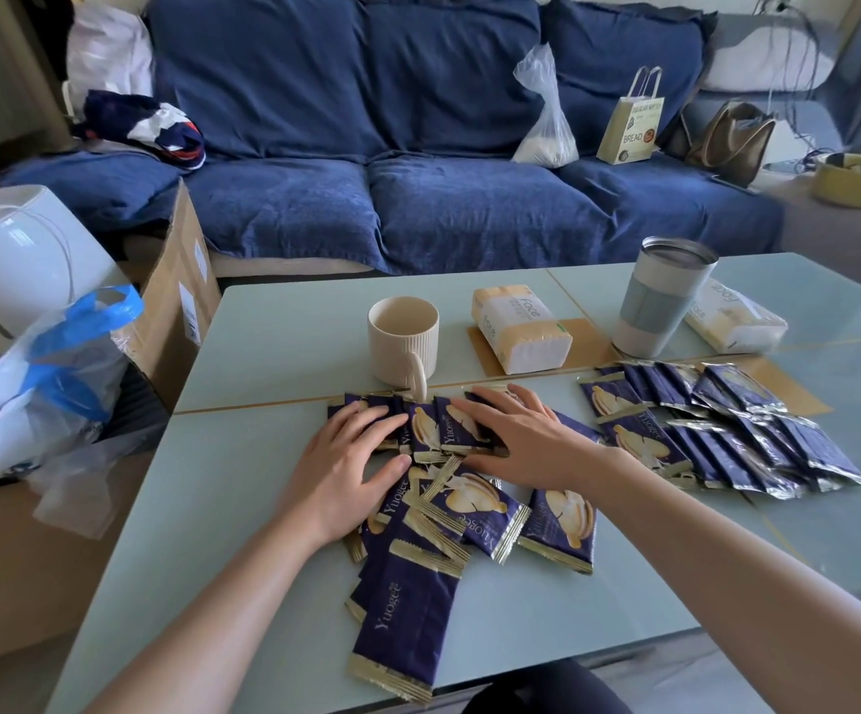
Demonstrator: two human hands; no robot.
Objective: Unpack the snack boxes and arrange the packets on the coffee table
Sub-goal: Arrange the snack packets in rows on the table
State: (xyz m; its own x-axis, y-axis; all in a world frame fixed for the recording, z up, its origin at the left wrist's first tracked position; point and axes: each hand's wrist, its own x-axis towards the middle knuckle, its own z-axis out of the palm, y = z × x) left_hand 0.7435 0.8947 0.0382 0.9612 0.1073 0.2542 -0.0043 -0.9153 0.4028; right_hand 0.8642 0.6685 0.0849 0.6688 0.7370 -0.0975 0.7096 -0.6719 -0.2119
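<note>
Pressing flat, both the left hand [347,465] and right hand [517,436] lie with fingers spread and straight on a row of dark blue foil snack packets [431,430] at frame centre, gripping nothing. Sliding them evenly should keep the overlap neat. Loose packets [474,512] lie just below the palms; a finished row [727,425] sits right, on the pale green glass coffee table [263,507].

My left grip [351,456] and right grip [523,435] lie flat on a row of dark blue foil snack packets [433,430] just in front of the ribbed cream ceramic mug [403,340] on the pale green glass counter [263,353]. More packets are fanned out right of the mug, near a grey-banded steel tumbler [662,301].
</note>
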